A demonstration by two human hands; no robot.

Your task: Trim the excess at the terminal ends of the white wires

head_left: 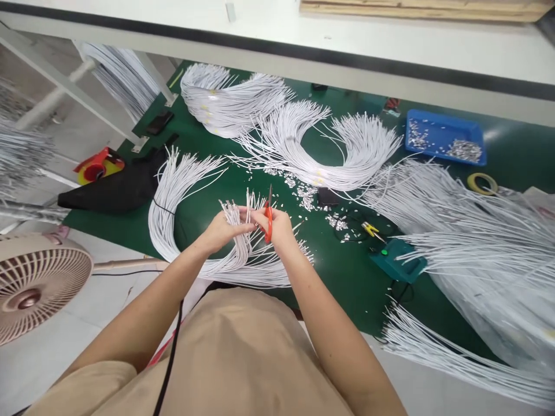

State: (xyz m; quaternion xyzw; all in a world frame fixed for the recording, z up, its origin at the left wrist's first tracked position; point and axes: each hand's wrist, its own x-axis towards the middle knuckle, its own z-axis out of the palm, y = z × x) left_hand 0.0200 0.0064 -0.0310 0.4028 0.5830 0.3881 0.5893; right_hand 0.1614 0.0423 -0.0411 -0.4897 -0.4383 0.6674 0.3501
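A bundle of white wires (241, 249) rises between my hands, its tips pointing away from me. My left hand (221, 232) is closed around part of this bundle. Red-handled scissors (268, 224) sit in my right hand (277, 226), blades pointing up and away. The fingers of that hand also touch the wires beside the left fingertips. The rest of the bundle curves along the near table edge and up to the left, where a dark tie (163, 208) circles it. Small silvery pieces (306, 196) lie scattered just beyond my hands.
More white wire bundles (234, 107) cover the green table (342, 277) at the back and right. A blue tray (444, 136) holds small metal pieces. Nearby are a tape roll (482, 184), a teal device (396, 260) and yellow-handled cutters (371, 229). A fan (41, 283) stands left; a shelf (277, 49) overhangs the back.
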